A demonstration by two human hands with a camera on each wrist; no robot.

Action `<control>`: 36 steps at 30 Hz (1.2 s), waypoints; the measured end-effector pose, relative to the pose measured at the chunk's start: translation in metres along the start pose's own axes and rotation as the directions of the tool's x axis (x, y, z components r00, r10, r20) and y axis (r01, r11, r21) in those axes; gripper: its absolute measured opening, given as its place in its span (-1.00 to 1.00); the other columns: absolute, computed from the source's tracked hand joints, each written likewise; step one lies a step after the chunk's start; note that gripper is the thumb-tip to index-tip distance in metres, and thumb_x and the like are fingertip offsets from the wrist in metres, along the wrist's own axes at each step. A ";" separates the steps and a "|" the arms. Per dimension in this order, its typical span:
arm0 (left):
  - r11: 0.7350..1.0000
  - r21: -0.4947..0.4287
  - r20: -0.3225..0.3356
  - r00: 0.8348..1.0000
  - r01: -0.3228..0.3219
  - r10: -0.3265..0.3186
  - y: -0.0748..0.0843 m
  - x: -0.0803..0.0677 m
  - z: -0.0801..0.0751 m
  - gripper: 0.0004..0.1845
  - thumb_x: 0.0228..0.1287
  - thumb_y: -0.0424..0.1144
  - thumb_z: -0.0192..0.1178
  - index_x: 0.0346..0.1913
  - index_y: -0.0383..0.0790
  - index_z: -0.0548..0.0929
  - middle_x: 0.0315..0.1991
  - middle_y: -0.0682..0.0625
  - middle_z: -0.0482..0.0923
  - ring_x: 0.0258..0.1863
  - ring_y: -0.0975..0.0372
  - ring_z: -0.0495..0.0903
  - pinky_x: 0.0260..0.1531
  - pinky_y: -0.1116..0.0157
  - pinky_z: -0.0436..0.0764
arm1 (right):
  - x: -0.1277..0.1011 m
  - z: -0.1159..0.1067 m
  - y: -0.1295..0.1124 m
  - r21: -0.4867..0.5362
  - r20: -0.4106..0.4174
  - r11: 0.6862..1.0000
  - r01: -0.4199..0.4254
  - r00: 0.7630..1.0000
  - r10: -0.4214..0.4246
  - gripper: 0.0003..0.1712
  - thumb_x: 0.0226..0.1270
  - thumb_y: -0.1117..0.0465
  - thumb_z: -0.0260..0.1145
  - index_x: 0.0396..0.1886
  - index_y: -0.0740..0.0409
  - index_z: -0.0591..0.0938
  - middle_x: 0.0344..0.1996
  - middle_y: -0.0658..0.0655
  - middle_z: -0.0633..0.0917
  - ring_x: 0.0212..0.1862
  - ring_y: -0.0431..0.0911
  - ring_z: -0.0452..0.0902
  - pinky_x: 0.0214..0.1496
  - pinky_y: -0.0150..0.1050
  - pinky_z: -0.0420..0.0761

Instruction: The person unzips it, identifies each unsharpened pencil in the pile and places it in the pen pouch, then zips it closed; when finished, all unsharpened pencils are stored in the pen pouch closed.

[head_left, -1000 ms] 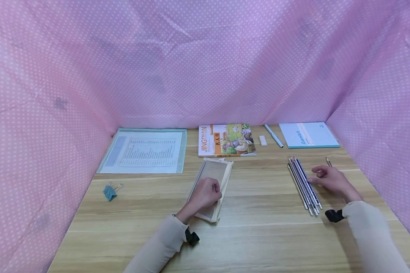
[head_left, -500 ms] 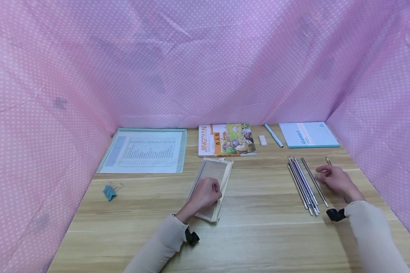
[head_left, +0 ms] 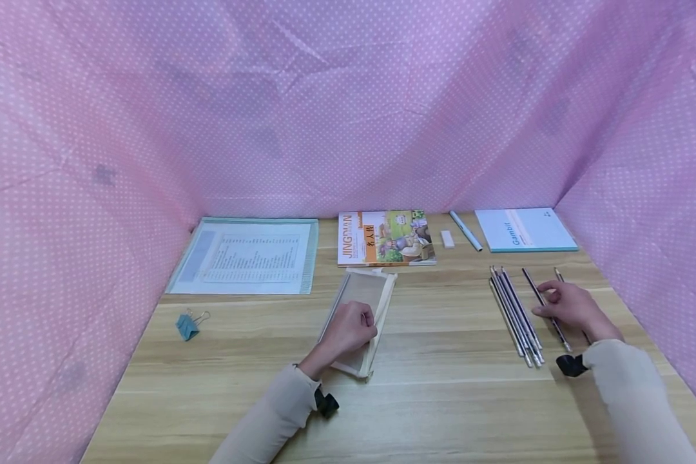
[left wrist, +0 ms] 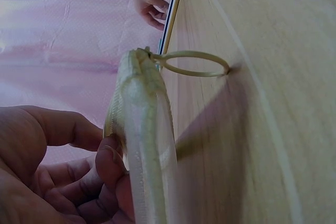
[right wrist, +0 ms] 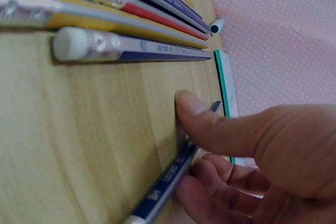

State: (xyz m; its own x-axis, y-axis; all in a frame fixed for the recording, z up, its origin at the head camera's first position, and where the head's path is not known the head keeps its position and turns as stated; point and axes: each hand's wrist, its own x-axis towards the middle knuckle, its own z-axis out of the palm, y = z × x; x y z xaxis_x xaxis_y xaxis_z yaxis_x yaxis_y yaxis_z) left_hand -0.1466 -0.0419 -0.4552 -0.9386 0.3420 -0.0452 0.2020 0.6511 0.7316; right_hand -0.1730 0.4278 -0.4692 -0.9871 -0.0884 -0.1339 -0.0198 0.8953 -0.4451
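My left hand (head_left: 350, 327) pinches the edge of a see-through mesh zip pouch (head_left: 356, 290) between thumb and fingers. The left wrist view shows the pouch (left wrist: 142, 124) edge-on, with a ring pull at its end. On the right, my right hand (head_left: 574, 309) is over a dark blue pencil (head_left: 560, 335), which runs between thumb and fingers. In the right wrist view the thumb reaches across this pencil (right wrist: 168, 182), fingers on its other side. A second pencil (head_left: 559, 274) lies partly under this hand. The bundle of pencils (head_left: 513, 316) lies to its left.
At the back are a paper sheet in a teal folder (head_left: 249, 258), an illustrated book (head_left: 385, 238), a white eraser (head_left: 447, 239), a light blue pen (head_left: 466, 230) and a pale notebook (head_left: 524, 230). A teal binder clip (head_left: 188, 326) sits at the left. Pink cloth surrounds the table.
One pencil has come away from the bundle and moved right, to between the right hand's thumb and fingers. That hand has shifted slightly right. The left hand and pouch stay put.
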 end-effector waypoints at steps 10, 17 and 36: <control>1.000 0.016 -0.015 1.000 -0.010 0.010 -0.001 0.000 0.000 -0.86 0.01 -0.44 0.24 -0.60 -0.21 0.59 -0.71 0.12 0.44 -0.70 0.37 0.37 -0.67 0.47 0.31 | -0.001 -0.003 -0.007 0.089 0.071 0.994 -0.060 0.996 0.054 -0.42 0.11 0.35 0.41 0.10 0.55 0.46 -0.28 0.40 0.61 -0.50 -0.12 0.55 -0.49 -0.26 0.57; 1.000 0.022 -0.012 1.000 -0.010 0.010 -0.002 0.000 0.001 -0.87 -0.01 -0.44 0.23 -0.61 -0.20 0.59 -0.71 0.12 0.45 -0.70 0.38 0.37 -0.67 0.47 0.32 | -0.002 -0.005 -0.005 0.184 0.103 0.977 -0.108 0.991 0.090 -0.40 0.14 0.38 0.36 0.13 0.60 0.40 -0.27 0.40 0.64 -0.43 -0.15 0.56 -0.48 -0.24 0.62; 1.000 0.003 0.001 1.000 0.005 -0.005 -0.002 0.001 0.001 -0.86 0.04 -0.44 0.24 -0.59 -0.21 0.59 -0.71 0.10 0.48 -0.72 0.37 0.39 -0.69 0.47 0.32 | -0.009 -0.008 0.002 0.636 0.212 0.750 -0.179 0.976 0.053 -0.31 0.41 0.41 0.14 0.35 0.69 0.06 -0.27 -0.25 0.59 -0.27 -0.33 0.64 -0.25 -0.27 0.74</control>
State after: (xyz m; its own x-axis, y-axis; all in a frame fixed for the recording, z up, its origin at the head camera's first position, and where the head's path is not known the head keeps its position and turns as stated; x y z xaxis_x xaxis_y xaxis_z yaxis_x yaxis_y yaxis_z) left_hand -0.1474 -0.0424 -0.4571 -0.9393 0.3396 -0.0493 0.1983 0.6544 0.7297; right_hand -0.1650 0.4339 -0.4614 -0.9305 -0.1310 -0.3421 0.2635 0.4095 -0.8734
